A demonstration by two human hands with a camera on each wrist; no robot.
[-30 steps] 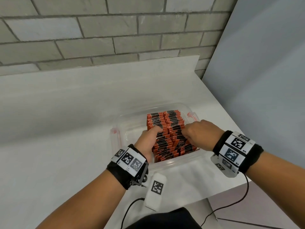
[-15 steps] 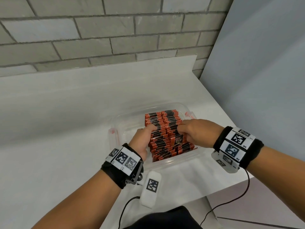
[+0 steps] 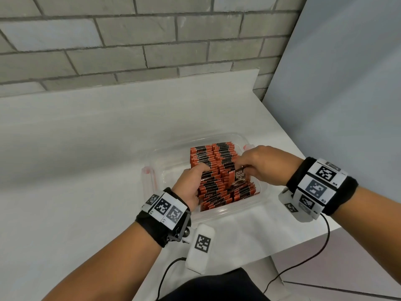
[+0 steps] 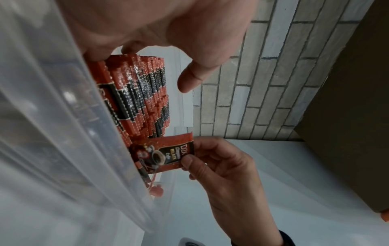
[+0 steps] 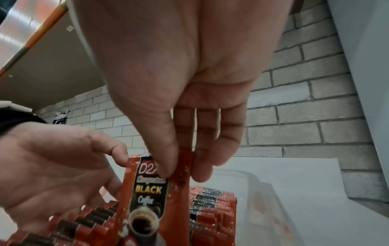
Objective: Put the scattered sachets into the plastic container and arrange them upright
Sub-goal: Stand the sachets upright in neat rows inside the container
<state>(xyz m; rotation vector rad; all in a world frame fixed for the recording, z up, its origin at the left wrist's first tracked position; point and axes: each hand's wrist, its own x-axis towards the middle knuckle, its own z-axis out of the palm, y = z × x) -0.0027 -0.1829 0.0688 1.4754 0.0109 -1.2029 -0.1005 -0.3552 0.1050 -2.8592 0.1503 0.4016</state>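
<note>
A clear plastic container (image 3: 219, 212) on the white counter holds two packed rows of red-and-black sachets (image 3: 206, 157) standing on edge. My left hand (image 3: 201, 170) rests on the left row, its fingers pressing on the sachets' top edges and its thumb (image 4: 188, 81) free in the air. My right hand (image 3: 240, 165) pinches one sachet (image 3: 237, 178) by its top edge between thumb and fingers. That sachet (image 5: 151, 191) stands upright, its printed face towards me, half raised out of the right row. Both hands are over the container (image 5: 252, 179).
A grey brick wall (image 3: 152, 40) stands behind the white counter (image 3: 76, 170). A pale panel (image 3: 347, 105) stands to the right, and the counter's right edge runs just past the container. A white tagged device (image 3: 200, 246) with a cable hangs by my left wrist.
My right hand has taken one sachet by its top and raised it, so that its face now shows. My left hand stays on the left row, shifted slightly forward.
</note>
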